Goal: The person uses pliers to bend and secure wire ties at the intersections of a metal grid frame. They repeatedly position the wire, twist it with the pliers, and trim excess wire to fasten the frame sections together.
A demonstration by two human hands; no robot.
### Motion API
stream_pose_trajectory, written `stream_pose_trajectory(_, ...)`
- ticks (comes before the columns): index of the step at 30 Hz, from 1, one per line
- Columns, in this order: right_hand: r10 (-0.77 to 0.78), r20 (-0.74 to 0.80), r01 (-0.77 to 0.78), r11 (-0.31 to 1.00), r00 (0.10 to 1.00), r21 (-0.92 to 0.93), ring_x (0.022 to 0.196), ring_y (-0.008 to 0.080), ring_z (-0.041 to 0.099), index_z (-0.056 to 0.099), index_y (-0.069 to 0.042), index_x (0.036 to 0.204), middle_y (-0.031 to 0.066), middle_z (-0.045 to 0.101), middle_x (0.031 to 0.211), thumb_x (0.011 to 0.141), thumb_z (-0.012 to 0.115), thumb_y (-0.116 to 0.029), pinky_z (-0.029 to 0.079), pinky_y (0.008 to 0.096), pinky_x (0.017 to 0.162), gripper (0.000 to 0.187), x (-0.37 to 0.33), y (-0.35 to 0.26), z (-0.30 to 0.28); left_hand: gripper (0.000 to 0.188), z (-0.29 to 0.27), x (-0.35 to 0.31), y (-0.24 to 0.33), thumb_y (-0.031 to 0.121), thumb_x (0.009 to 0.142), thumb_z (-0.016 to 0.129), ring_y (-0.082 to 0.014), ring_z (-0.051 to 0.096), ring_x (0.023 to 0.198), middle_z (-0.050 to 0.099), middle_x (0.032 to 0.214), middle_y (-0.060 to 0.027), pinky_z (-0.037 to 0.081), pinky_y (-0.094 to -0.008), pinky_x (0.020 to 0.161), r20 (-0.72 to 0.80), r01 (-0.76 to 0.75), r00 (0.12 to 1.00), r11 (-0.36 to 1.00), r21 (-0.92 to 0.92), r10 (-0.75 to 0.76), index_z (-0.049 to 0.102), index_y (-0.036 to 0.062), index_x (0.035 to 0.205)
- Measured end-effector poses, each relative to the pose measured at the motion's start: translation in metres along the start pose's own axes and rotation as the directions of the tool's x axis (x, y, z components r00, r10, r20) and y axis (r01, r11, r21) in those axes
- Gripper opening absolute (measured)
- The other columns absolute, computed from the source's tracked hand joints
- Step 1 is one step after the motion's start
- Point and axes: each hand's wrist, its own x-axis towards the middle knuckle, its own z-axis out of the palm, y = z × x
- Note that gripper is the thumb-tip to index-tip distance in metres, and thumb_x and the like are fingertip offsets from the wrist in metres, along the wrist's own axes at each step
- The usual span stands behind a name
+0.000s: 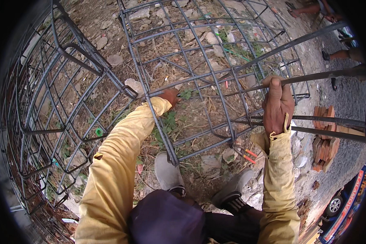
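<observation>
The person's right hand (278, 101), right of centre, has its fingers clamped on a long, dark steel bar (321, 76) running in from the frame's right edge. The left hand (171, 96), near the middle, reaches past an edge of the grey, gridded steel-rod cage (212, 73) (whether its fingers are apart or together cannot be told).

the single wide fisheye view looks steeply down from head height, above the near shoes (168, 171), and out over the steel cage (213, 75) beyond.
</observation>
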Motion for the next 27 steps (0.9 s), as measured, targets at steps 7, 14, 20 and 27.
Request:
stream_pose_trajectory(7,0.033,0.02,-0.033,0.999,0.999,0.014,0.079,0.0157,0.053,0.064,0.0,0.095,0.0063,0.061,0.083,0.101,0.048,-0.039,0.043,0.0301,0.074,0.042,0.005,-0.004,-0.022,0.032,0.025,0.0,-0.011,0.03,0.093,0.055,-0.0464,0.061,0.091,0.063,0.092,-0.0271,0.05,-0.0539,0.077,-0.155,-0.136,0.973,0.97,0.204,0.169,0.054,0.0033,0.111)
stream_pose_trajectory(14,0.099,0.098,-0.115,0.979,0.99,0.171,0.064,0.0052,0.039,0.063,-0.001,0.094,-0.0022,0.049,0.071,0.102,0.039,-0.044,0.032,0.023,0.06,0.05,-0.015,-0.009,-0.035,0.035,0.045,-0.024,-0.012,0.033,0.094,0.054,-0.0497,0.061,0.09,0.058,0.102,-0.032,0.049,-0.0556,0.078,-0.092,-0.101,0.986,0.939,0.329,0.138,0.051,0.0063,0.118)
stream_pose_trajectory(20,-0.064,0.045,0.054,0.979,0.997,0.197,0.065,0.0072,0.04,0.055,-0.001,0.092,0.0013,0.051,0.082,0.103,0.034,-0.045,0.033,0.024,0.064,0.05,-0.032,0.002,-0.021,0.036,0.05,-0.032,-0.004,0.034,0.094,0.054,-0.0515,0.057,0.099,0.056,0.104,-0.0333,0.047,-0.0566,0.083,-0.069,-0.062,0.995,0.986,0.156,0.073,0.053,0.0046,0.114)
stream_pose_trajectory(27,-0.154,0.108,0.049,0.764,0.982,0.643,0.061,0.0151,0.043,0.044,-0.007,0.078,0.0022,0.042,0.067,0.098,0.035,-0.06,0.04,0.0316,0.066,0.057,-0.014,0.018,0.007,0.03,0.041,-0.036,0.009,0.029,0.092,0.057,-0.048,0.056,0.098,0.058,0.101,-0.0299,0.045,-0.0551,0.084,-0.134,-0.097,0.987,0.995,-0.027,0.093,0.056,0.0008,0.103)
